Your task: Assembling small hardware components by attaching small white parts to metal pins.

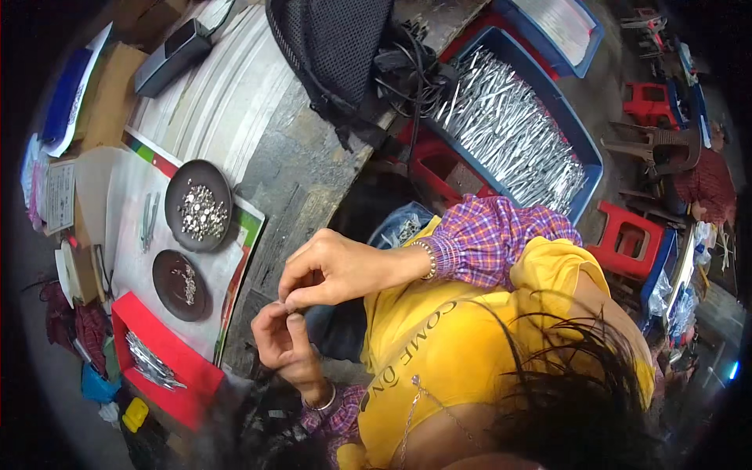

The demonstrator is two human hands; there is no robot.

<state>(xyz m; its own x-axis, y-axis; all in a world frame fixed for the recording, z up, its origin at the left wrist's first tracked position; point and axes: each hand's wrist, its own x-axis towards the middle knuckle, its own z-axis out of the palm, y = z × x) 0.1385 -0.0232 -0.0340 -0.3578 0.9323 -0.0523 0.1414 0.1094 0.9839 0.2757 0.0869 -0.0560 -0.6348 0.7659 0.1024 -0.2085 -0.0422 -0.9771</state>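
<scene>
One wide head-worn fisheye view, downward from close above the fingers (309, 296) and worktable (283, 160).

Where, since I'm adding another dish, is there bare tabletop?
Bare worn grey tabletop shows between the black mesh bag, the larger dark round dish and the right hand. Crowded: around the smaller dark round dish and open red box of silver strips.

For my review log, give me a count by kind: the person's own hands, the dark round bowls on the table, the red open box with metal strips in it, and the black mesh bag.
Person's hands: 2
Dark round bowls: 2
Red open box: 1
Black mesh bag: 1
Total: 6
</scene>
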